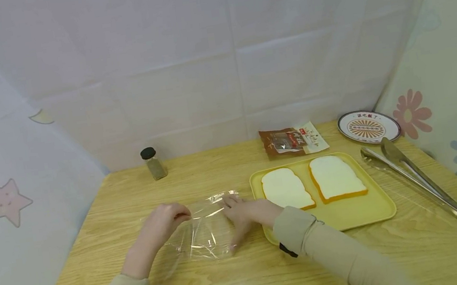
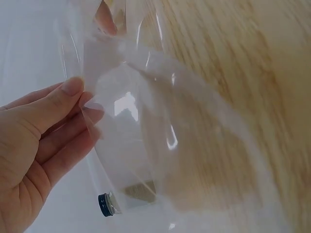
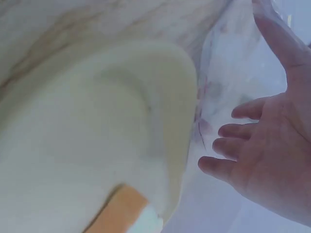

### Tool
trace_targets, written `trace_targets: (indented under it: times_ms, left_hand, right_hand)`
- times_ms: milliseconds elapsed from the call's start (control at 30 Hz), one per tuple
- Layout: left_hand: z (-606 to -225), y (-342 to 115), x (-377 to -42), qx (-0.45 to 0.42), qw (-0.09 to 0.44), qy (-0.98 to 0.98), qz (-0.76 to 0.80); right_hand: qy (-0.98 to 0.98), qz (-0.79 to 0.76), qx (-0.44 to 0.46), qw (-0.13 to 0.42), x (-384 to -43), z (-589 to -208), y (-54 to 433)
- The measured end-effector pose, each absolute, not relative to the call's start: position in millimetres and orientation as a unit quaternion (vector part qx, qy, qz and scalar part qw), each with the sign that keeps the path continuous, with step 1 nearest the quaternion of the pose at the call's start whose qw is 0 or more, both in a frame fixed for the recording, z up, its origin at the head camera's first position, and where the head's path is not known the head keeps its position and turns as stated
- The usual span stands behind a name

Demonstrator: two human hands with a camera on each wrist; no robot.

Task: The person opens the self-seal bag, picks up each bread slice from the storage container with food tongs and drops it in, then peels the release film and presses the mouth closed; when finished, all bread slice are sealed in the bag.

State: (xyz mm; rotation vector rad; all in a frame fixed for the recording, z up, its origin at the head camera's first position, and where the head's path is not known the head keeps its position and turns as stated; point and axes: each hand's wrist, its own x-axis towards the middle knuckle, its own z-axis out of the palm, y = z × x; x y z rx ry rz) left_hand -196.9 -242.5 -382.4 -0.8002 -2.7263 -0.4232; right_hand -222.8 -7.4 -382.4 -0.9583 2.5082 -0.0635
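Observation:
Thin clear plastic film (image 1: 206, 234) is spread between the two hands, shiny and creased. My left hand (image 1: 165, 223) pinches its edge between thumb and fingers, seen closer in the left wrist view, where the film (image 2: 184, 131) bulges out from the fingertips. At the film's other side is my right hand (image 1: 240, 215), with fingers straight and spread. In the right wrist view its palm shows, and film overlaps the thumb (image 3: 274, 41). Right beside this hand lies a yellow tray (image 1: 353, 217) holding two bread slices (image 1: 284, 188), white with orange crusts.
A small jar with a black lid (image 1: 155, 166) stands at the back left. Behind the tray lie a brown food packet (image 1: 285, 142) and a patterned oval plate (image 1: 369, 126). Metal tongs (image 1: 420, 180) rest right of the tray. Curtains (image 1: 157, 65) border the wooden table.

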Motion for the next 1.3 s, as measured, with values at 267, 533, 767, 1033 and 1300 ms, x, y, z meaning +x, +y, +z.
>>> trace_targets:
  times_ms: [267, 533, 767, 1033, 1300]
  left_hand:
    - [-385, -247, -199, -0.263, 0.122, -0.944, -0.155]
    - [-382, -249, -200, -0.252, 0.127, -0.946, -0.162]
    - [-378, -251, -202, -0.251, 0.122, -0.946, -0.167]
    - [-374, -253, -202, -0.253, 0.124, -0.944, -0.173]
    - [-375, -253, -201, -0.248, 0.111, -0.945, -0.183]
  right_hand:
    - [0.897, -0.142, -0.35, 0.228, -229, -369, 32]
    - [0.899, -0.25, -0.32, 0.163, -222, -347, 89]
    - [0.909, -0.298, -0.273, 0.099, -210, -339, 146]
    - [0.926, -0.314, -0.21, 0.005, -187, -351, 221]
    - [0.954, -0.281, -0.102, -0.012, -170, -364, 300]
